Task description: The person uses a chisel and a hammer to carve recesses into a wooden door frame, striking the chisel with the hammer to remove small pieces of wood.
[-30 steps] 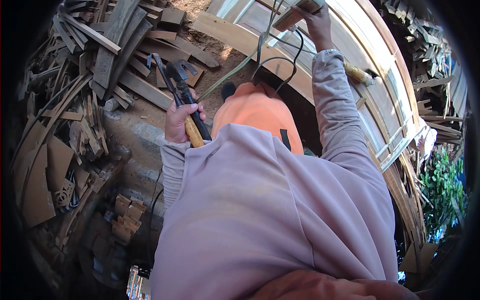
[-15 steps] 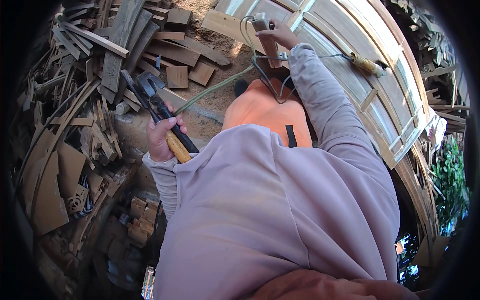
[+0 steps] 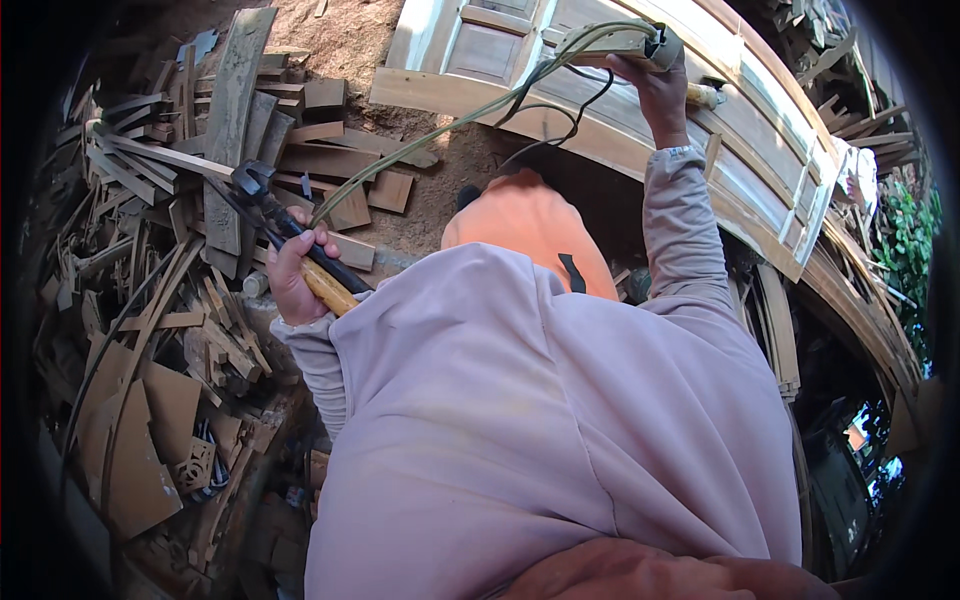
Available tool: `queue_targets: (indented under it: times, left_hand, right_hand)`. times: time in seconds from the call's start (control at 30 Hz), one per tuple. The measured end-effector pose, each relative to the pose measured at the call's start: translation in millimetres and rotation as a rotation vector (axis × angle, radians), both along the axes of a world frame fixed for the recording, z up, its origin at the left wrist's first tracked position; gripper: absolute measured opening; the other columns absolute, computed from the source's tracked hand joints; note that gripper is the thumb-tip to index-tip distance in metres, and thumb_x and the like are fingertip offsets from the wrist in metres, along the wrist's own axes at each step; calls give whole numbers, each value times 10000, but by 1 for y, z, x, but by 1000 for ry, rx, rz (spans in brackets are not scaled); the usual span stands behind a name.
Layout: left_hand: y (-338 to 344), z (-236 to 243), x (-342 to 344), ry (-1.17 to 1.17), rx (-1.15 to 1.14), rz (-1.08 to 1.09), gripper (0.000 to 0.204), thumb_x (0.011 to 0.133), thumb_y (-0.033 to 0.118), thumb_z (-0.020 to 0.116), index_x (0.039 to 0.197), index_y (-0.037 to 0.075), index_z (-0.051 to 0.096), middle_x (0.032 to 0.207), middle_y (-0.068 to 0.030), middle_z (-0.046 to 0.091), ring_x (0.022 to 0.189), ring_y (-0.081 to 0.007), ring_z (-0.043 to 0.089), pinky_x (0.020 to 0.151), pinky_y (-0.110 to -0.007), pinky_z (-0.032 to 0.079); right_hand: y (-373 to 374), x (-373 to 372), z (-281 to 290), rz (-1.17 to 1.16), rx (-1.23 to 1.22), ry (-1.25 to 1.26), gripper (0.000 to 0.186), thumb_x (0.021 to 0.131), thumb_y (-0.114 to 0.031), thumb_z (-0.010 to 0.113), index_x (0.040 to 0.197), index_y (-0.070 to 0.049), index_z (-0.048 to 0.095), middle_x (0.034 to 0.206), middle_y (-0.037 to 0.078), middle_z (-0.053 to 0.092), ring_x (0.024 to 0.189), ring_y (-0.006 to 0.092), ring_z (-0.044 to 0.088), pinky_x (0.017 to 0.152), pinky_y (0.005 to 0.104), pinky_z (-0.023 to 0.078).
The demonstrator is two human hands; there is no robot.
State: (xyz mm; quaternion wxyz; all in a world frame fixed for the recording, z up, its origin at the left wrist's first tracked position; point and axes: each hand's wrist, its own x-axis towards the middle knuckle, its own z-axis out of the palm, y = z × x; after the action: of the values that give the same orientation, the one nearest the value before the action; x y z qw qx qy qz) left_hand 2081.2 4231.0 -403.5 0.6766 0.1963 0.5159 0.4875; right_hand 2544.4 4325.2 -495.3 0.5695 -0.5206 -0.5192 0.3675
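Note:
My left hand is closed around a black-handled hammer and a long tool with a yellow wooden handle, both held near my shirt. A green cable runs up from beside that hand. My right hand grips a pale elongated block, probably a socket strip, with green and black cables looped at it. The block is raised over the wooden panelled doors; behind my hand, a yellowish cylindrical object, partly hidden, lies on them. My orange-trousered leg is below.
Piled wood offcuts and boards cover the ground on the left, beside bare dirt. A small white cylinder lies among them. Long strips stand at the right, near a pale cloth and green plants.
My right hand first lowered the block leftward, then raised it again to the upper right, turned more level. My left hand with the tools has moved left. The view has shifted.

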Motion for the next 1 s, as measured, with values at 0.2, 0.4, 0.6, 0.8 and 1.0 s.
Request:
queue_targets:
  times: [0.2,0.4,0.6,0.8,1.0]
  left_hand:
    - [-5,35,28,7,77,-28,251,822,66,556,1044,65,440,809,-73,487,703,-157,539,631,-245,476]
    - [-23,26,59,34,-23,71,207,817,54,571,1003,40,481,780,-89,547,631,-168,577,572,-276,521]
    - [-32,17,92,-32,-2,89,209,820,55,571,1009,42,483,786,-87,543,641,-168,573,581,-278,524]
    - [-25,51,128,-34,209,117,219,820,49,573,1016,57,475,808,-74,503,717,-161,524,702,-284,480]
    - [-38,134,148,116,448,53,226,821,69,554,1018,92,446,827,-52,472,754,-146,484,764,-295,414]
  right_hand:
    - [20,0,47,62,128,89,470,744,-15,767,1130,-49,501,1015,54,638,920,144,632,809,276,543]
    - [-10,14,137,12,262,-246,583,704,-39,792,1202,-42,489,1015,56,621,912,149,612,792,286,518]
    - [-51,81,179,-151,517,-410,715,614,-38,829,1238,-51,479,990,51,622,889,156,610,760,294,508]
    - [-127,155,178,-74,196,-517,602,667,-90,817,1192,-34,528,1051,58,638,971,154,608,853,296,479]
    - [-135,160,66,35,-146,-146,578,644,-134,808,1136,-29,524,966,65,625,883,154,600,806,290,474]
